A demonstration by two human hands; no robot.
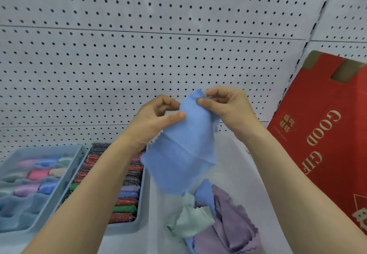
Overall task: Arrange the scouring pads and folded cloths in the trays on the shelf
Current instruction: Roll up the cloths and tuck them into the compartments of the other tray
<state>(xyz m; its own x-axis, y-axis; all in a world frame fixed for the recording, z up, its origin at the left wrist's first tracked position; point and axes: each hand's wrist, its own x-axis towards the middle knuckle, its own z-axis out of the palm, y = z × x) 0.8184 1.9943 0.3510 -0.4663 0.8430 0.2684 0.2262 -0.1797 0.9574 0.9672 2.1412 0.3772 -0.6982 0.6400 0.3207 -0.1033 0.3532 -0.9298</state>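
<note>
Thin light-blue microfibre cloth, held up in the air in front of me above the translucent white tub, touching nothing but my fingers. I keep it raised so that it hangs flat and its top edge can be brought together for a fold, as I judge the step. My left hand pinches the upper left edge between thumb and curled forefinger. My right hand pinches the top corner the same way, and the other fingers are bent loosely. Both wrists are cocked upward, both forearms rising from the lower frame, the 2 hands near each other.

Below, in the tub, lie loose unfolded cloths: a mauve cloth, a mint-green cloth and more blue.

To the left, a grey tray holds rows of glittery scouring pads. Beside it, a blue-grey tray holds folded pastel cloths.

Right: red printed carton. Behind: white pegboard.
</note>
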